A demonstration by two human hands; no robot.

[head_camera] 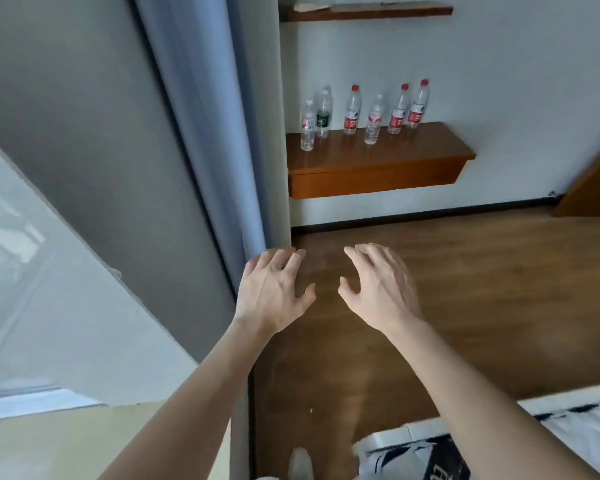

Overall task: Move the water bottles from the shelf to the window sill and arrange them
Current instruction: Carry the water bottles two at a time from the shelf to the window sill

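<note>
Both hands out front, left hand point(272, 292) and right hand point(378, 289), fingers spread, holding nothing. Six bottles point(352, 110) wait on the shelf point(378, 157), well ahead, likely the target.

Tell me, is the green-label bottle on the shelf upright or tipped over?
Upright: the green-label bottle stands on its base on the shelf, cap end up, just behind the leftmost bottle.

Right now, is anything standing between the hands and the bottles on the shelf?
Nothing visible does. The left hand and right hand hold nothing, and only wooden floor lies between them and the six water bottles on the shelf. The blue curtain hangs left of the shelf, not across the path.
</note>
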